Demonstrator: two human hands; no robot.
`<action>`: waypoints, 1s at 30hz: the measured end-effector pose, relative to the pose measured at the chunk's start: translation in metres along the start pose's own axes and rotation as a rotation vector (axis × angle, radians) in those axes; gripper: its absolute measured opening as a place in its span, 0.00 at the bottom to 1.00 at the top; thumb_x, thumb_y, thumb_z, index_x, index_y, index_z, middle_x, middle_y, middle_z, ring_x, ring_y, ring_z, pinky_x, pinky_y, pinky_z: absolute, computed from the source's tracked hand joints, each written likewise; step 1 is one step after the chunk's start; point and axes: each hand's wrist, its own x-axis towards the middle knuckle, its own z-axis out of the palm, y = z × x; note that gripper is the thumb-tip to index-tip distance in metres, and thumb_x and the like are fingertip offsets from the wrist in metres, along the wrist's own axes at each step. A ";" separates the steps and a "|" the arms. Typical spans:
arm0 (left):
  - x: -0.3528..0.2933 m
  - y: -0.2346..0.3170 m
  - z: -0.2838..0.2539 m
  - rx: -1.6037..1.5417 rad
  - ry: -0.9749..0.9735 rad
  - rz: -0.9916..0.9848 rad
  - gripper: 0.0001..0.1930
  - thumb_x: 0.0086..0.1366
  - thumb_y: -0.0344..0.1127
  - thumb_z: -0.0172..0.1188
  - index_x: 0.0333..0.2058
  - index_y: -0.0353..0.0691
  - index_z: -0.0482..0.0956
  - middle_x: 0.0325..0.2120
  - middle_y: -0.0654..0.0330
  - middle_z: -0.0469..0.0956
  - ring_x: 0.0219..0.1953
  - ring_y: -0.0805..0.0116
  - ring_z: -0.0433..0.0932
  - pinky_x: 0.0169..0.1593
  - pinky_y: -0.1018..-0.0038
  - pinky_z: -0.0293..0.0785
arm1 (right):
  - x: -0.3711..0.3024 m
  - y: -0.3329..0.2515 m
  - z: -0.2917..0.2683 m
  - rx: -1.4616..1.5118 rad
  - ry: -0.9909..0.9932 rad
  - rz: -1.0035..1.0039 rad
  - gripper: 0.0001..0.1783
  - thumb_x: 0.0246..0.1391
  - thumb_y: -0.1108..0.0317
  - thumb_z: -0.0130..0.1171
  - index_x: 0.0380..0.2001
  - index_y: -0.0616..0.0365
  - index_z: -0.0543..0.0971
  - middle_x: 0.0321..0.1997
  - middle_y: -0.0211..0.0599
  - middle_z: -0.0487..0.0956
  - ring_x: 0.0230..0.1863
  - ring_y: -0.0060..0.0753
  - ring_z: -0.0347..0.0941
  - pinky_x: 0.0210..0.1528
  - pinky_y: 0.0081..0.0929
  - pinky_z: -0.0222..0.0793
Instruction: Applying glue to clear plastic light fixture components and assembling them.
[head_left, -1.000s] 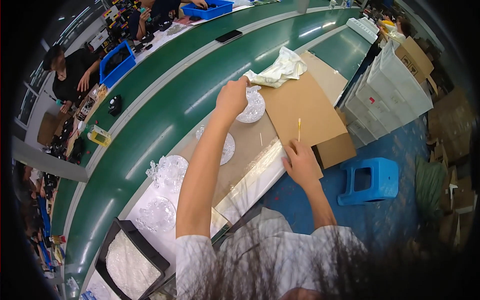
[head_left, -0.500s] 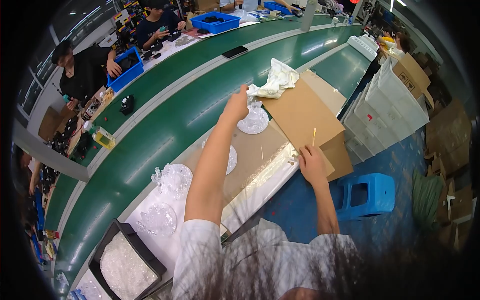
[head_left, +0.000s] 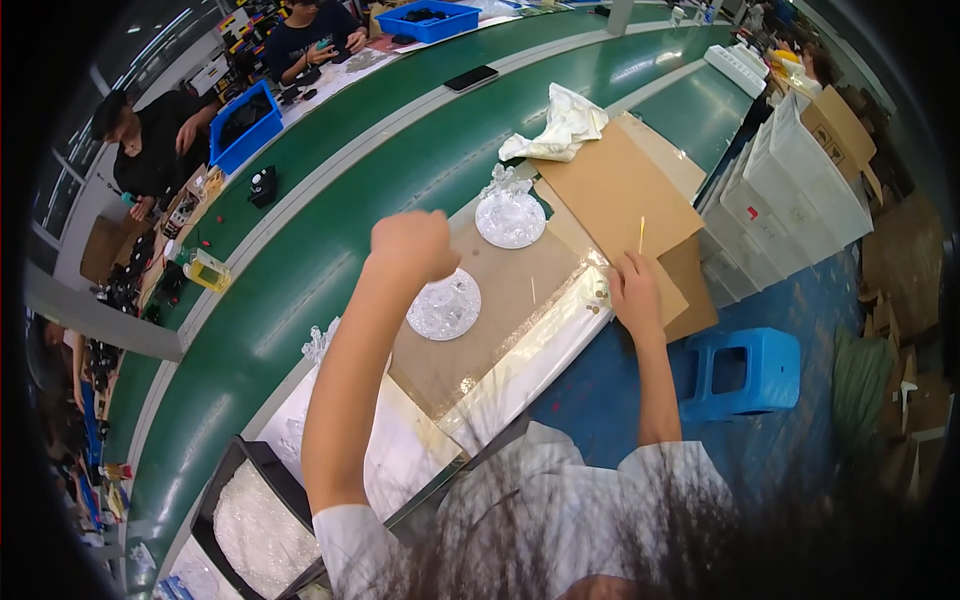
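Note:
My left hand is closed, hovering over the far edge of a clear round ornament that lies on the brown board. Whatever its fingers may hold is hidden. A second clear ornament, a disc with a knobbly clear figure at its far side, stands farther off. At the board's right edge my right hand pinches a thin pale stick, which points upward. Small brownish bits lie beside that hand. Another clear ornament is mostly behind my left forearm.
Brown cardboard and a crumpled white cloth lie beyond the board. A black bin of clear granules sits at lower left. The green conveyor curves past. White crates and a blue stool stand right. Co-workers sit across.
My left hand has moved from beside the far ornament back toward me and left, over the nearer one. My right hand stays at the board's edge with the stick.

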 end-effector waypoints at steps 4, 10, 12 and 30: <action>-0.029 0.003 0.014 -0.045 0.024 -0.088 0.19 0.59 0.45 0.63 0.43 0.37 0.78 0.37 0.53 0.83 0.40 0.55 0.84 0.41 0.62 0.80 | 0.031 -0.026 0.013 0.106 0.082 -0.057 0.10 0.53 0.76 0.60 0.40 0.63 0.80 0.42 0.47 0.78 0.46 0.53 0.74 0.50 0.40 0.71; -0.031 0.001 0.040 -0.070 0.173 -0.081 0.20 0.59 0.45 0.65 0.42 0.36 0.76 0.33 0.51 0.83 0.36 0.54 0.84 0.37 0.62 0.80 | 0.075 -0.056 0.044 0.247 0.098 -0.173 0.08 0.53 0.76 0.61 0.37 0.61 0.81 0.40 0.44 0.78 0.45 0.50 0.74 0.48 0.38 0.71; -0.026 -0.004 0.050 -0.130 0.162 -0.087 0.17 0.56 0.40 0.67 0.38 0.36 0.77 0.30 0.50 0.83 0.35 0.51 0.84 0.37 0.60 0.81 | 0.073 -0.065 0.048 0.278 0.130 -0.192 0.07 0.52 0.76 0.61 0.36 0.60 0.81 0.39 0.44 0.78 0.45 0.49 0.75 0.48 0.38 0.71; -0.014 0.079 0.025 -0.145 0.431 0.377 0.07 0.52 0.22 0.61 0.31 0.35 0.79 0.27 0.49 0.82 0.33 0.51 0.84 0.35 0.60 0.80 | 0.009 0.004 0.001 -0.036 0.072 -0.035 0.12 0.56 0.73 0.58 0.43 0.64 0.79 0.50 0.50 0.77 0.52 0.54 0.73 0.55 0.42 0.70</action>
